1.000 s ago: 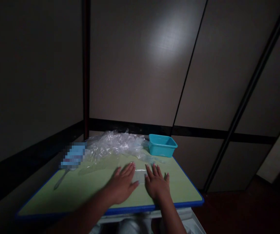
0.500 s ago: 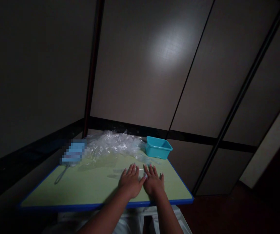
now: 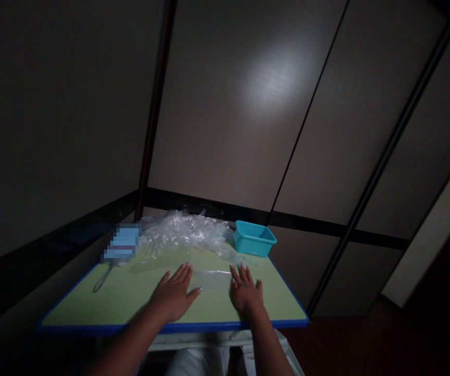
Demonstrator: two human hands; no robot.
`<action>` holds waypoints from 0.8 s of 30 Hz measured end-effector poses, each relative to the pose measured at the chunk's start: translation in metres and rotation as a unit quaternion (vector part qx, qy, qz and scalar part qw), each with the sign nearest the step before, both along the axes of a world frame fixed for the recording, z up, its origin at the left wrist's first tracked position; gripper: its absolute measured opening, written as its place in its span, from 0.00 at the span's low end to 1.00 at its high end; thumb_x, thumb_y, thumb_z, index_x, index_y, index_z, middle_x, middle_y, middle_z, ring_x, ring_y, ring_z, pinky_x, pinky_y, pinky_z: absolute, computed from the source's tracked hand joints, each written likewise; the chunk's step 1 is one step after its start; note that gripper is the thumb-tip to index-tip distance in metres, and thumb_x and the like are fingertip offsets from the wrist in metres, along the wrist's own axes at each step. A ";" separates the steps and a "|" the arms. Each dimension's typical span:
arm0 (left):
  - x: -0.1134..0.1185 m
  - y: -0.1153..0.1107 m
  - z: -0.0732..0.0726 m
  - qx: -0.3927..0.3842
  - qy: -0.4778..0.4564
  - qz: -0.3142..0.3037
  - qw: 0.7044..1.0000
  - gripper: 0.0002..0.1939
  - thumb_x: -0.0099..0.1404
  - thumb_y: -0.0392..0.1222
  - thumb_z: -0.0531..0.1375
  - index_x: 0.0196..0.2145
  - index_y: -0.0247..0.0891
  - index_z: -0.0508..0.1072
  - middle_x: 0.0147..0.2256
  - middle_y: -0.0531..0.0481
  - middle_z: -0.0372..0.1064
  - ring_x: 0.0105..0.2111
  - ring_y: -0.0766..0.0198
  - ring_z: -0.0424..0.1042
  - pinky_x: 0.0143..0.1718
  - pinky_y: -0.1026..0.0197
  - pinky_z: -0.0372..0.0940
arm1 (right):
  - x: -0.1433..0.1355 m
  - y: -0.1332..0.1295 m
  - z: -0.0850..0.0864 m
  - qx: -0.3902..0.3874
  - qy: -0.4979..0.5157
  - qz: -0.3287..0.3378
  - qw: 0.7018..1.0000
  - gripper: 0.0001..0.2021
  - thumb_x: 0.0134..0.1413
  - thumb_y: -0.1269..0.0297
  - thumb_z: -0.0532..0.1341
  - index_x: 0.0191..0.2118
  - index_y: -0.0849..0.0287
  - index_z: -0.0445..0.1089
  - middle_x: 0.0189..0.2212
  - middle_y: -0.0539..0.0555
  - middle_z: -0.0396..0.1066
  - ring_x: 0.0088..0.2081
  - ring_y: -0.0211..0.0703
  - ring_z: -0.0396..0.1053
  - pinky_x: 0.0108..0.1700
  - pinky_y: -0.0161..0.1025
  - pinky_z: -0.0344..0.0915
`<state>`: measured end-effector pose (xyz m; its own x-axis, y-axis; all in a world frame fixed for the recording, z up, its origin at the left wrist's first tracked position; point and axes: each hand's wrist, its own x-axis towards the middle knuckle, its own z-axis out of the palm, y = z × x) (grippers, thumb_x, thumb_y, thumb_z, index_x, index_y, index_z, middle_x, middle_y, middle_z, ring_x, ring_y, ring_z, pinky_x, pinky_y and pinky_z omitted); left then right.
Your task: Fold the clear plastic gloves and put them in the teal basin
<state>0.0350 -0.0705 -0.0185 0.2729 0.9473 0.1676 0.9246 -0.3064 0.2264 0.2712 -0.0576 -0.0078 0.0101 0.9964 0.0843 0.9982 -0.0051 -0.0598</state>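
Note:
A flat piece of clear plastic (image 3: 214, 279), probably a bag, lies on the light green tabletop (image 3: 99, 308) between my hands. My left hand (image 3: 174, 295) rests palm down at its left end, fingers stretched out and thumb pointing right. At the right end, my right hand (image 3: 247, 292) lies flat with its fingers spread. Neither hand grips anything. Behind them spreads a crumpled heap of clear plastic bags (image 3: 187, 232). A turquoise plastic basin (image 3: 254, 239) stands at the back right corner, beside the heap.
A phone-like object with a blurred blue screen (image 3: 122, 244) sits at the table's left back edge, a strap loop (image 3: 102, 278) trailing from it. Blue edging (image 3: 103, 330) runs round the table. Panelled cabinet doors (image 3: 228, 120) rise close behind it.
My left hand has slid left, away from my right hand, and the flat clear plastic now shows between them. The right hand has stayed in place.

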 end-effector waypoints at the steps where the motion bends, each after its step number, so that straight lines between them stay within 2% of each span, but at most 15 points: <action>1: -0.004 -0.001 0.000 -0.003 0.000 0.004 1.000 0.38 0.62 0.62 0.39 0.62 0.32 0.45 0.62 0.44 0.35 0.62 0.53 0.36 0.58 0.42 0.38 | 0.000 0.000 0.000 0.003 -0.002 -0.001 1.000 0.24 0.60 0.57 0.37 0.62 0.42 0.37 0.64 0.50 0.32 0.63 0.49 0.30 0.55 0.64 0.36; 6: -0.017 -0.003 0.010 -0.025 -0.004 0.011 1.000 0.39 0.62 0.60 0.42 0.61 0.27 0.46 0.62 0.40 0.36 0.62 0.52 0.36 0.58 0.42 0.39 | 0.002 0.005 -0.016 0.049 -0.020 0.000 0.999 0.24 0.60 0.53 0.37 0.62 0.40 0.38 0.64 0.50 0.33 0.63 0.51 0.31 0.55 0.67 0.32; 9: -0.016 -0.001 0.028 0.019 -0.011 -0.046 0.999 0.36 0.61 0.58 0.47 0.61 0.35 0.48 0.62 0.44 0.33 0.62 0.53 0.35 0.58 0.43 0.39 | -0.001 0.014 -0.029 0.089 -0.032 0.018 0.995 0.24 0.60 0.51 0.38 0.61 0.38 0.39 0.64 0.49 0.34 0.63 0.51 0.29 0.54 0.67 0.24; 11: -0.012 0.005 0.042 0.038 -0.008 -0.082 0.996 0.35 0.60 0.55 0.52 0.61 0.38 0.49 0.62 0.46 0.34 0.62 0.54 0.34 0.58 0.43 0.38 | -0.006 0.024 -0.028 0.113 -0.042 0.049 0.991 0.24 0.59 0.51 0.39 0.61 0.39 0.42 0.63 0.48 0.35 0.63 0.51 0.28 0.54 0.66 0.20; 13: -0.008 0.016 0.056 0.057 -0.009 -0.116 0.992 0.34 0.60 0.53 0.53 0.61 0.41 0.49 0.62 0.46 0.36 0.62 0.54 0.35 0.58 0.43 0.39 | -0.012 0.038 -0.016 0.131 -0.043 0.087 0.987 0.23 0.59 0.51 0.41 0.60 0.40 0.46 0.63 0.48 0.36 0.63 0.51 0.28 0.55 0.65 0.18; 15: -0.007 0.031 0.066 0.092 -0.007 -0.135 0.987 0.33 0.60 0.51 0.55 0.60 0.42 0.52 0.63 0.46 0.37 0.62 0.54 0.36 0.59 0.43 0.39 | -0.016 0.058 0.006 0.143 -0.021 0.118 0.982 0.23 0.59 0.51 0.42 0.60 0.42 0.49 0.63 0.48 0.37 0.63 0.52 0.29 0.55 0.66 0.22; 17: -0.007 0.046 0.073 0.133 -0.004 -0.137 0.982 0.30 0.59 0.49 0.55 0.58 0.43 0.56 0.62 0.47 0.40 0.62 0.53 0.38 0.59 0.44 0.38 | -0.016 0.079 0.031 0.152 0.028 0.125 0.980 0.25 0.59 0.50 0.42 0.60 0.48 0.51 0.63 0.53 0.41 0.63 0.53 0.35 0.56 0.65 0.31; 19: -0.007 0.060 0.076 0.169 -0.001 -0.130 0.977 0.26 0.59 0.47 0.56 0.56 0.43 0.60 0.61 0.46 0.46 0.61 0.51 0.43 0.59 0.45 0.39 | -0.013 0.098 0.050 0.177 0.093 0.165 0.966 0.24 0.59 0.52 0.43 0.59 0.54 0.55 0.60 0.56 0.50 0.61 0.48 0.45 0.59 0.53 0.43; 21: -0.007 0.070 0.075 0.193 -0.001 -0.127 0.973 0.23 0.60 0.45 0.56 0.53 0.43 0.63 0.58 0.45 0.53 0.58 0.50 0.48 0.58 0.45 0.42 | -0.006 0.111 0.060 0.231 0.135 0.181 0.946 0.22 0.60 0.56 0.44 0.56 0.58 0.59 0.56 0.57 0.57 0.57 0.45 0.53 0.57 0.43 0.50; 24: -0.006 0.079 0.068 0.204 -0.015 -0.147 0.968 0.18 0.59 0.40 0.57 0.48 0.42 0.66 0.52 0.45 0.61 0.52 0.51 0.56 0.53 0.47 0.50 | 0.004 0.114 0.059 0.237 0.146 0.181 0.943 0.18 0.59 0.58 0.46 0.46 0.59 0.67 0.44 0.59 0.67 0.48 0.48 0.62 0.51 0.40 0.56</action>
<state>0.0286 0.0084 0.0492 0.5098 0.6827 0.5234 0.7784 -0.6251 0.0572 0.2749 0.0569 0.0507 -0.2316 0.7908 0.5666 0.8703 0.4286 -0.2425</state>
